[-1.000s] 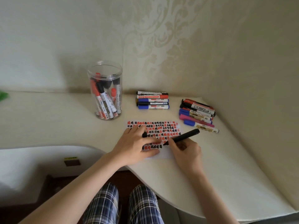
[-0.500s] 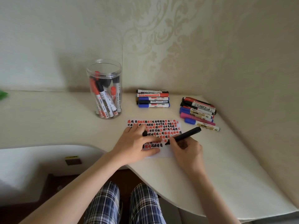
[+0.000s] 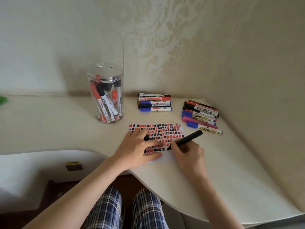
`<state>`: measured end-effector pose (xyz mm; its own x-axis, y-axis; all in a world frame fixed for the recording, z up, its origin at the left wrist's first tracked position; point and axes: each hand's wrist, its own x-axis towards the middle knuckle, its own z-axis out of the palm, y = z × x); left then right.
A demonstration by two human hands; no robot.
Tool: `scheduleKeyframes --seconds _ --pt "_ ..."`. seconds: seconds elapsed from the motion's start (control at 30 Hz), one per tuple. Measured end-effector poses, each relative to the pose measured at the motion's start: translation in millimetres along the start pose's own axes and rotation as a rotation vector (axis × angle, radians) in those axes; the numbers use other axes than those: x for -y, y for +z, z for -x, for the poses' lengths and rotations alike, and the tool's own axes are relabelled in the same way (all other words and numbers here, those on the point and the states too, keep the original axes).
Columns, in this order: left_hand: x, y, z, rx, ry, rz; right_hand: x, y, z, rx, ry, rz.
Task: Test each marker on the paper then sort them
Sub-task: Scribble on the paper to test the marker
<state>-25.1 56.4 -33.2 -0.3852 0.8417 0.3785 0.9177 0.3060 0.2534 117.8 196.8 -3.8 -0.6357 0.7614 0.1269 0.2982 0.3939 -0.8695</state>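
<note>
Standing upright, jar (image 3: 105, 96) holds capped markers (image 3: 105, 103).

1. The paper (image 3: 165, 134) lies flat, covered in rows of red and black marks.
2. A black marker (image 3: 185, 140) slants with its tip on the paper's near edge.
3. Five markers (image 3: 155, 104) lie stacked beyond the paper.
4. A mixed pile (image 3: 200, 114) lies right of the paper.
5. A clear jar of markers (image 3: 105, 95) stands left of the paper.

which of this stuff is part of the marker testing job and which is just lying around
In the job:
black marker in right hand
paper under left hand, black cap in it
jar of markers
two sorted piles

Lying about:
green object at far left
small block under the desk
</note>
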Motion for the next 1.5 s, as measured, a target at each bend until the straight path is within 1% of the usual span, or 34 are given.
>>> scheduleKeyframes --seconds 0.1,0.17,0.2,0.27,0.3,0.33,0.43,0.5,0.63,0.73,0.8,0.87,1.07,1.23,1.33,1.5 --pt "-1 -2 0 0.041 -0.019 -0.027 -1 0 0 -0.003 0.012 -0.009" --pt "-3 -5 2 0.064 -0.060 0.026 1 -3 -3 -0.025 0.040 -0.105" --pt "-5 -8 2 0.064 -0.102 0.125 2 -5 -4 -0.035 0.066 -0.170" --pt "-9 -19 3 0.077 -0.244 0.415 5 -10 -6 -0.023 0.120 -0.251" --pt "-10 -24 3 0.090 -0.301 0.521 7 -12 -6 -0.003 0.136 -0.271" --pt "-10 -28 4 0.092 -0.330 0.576 10 -14 -6 0.023 0.140 -0.297" --pt "-10 -39 9 0.044 -0.309 0.607 24 -13 -3 0.095 0.127 -0.462" --pt "-12 -44 13 -0.007 -0.296 0.680 34 -10 1 0.140 0.128 -0.555" --pt "-16 -53 23 -0.101 -0.365 0.834 53 0 9 0.224 0.129 -0.639" --pt "-17 -60 29 -0.175 -0.431 0.944 60 5 14 0.238 0.137 -0.660" --pt "-16 -62 32 -0.194 -0.448 0.990 62 9 16 0.242 0.133 -0.651" --pt "-16 -64 33 -0.191 -0.446 1.018 63 12 18 0.245 0.126 -0.636" --pt "-15 -67 31 -0.176 -0.408 0.978 71 19 25 0.253 0.079 -0.578" --pt "-15 -70 32 -0.233 -0.374 0.944 73 19 24 0.221 0.086 -0.542" --pt "-17 -71 34 -0.278 -0.364 0.933 72 23 25 0.207 0.118 -0.592" --pt "-16 -78 33 -0.284 -0.321 0.897 72 26 29 0.272 0.199 -0.717"
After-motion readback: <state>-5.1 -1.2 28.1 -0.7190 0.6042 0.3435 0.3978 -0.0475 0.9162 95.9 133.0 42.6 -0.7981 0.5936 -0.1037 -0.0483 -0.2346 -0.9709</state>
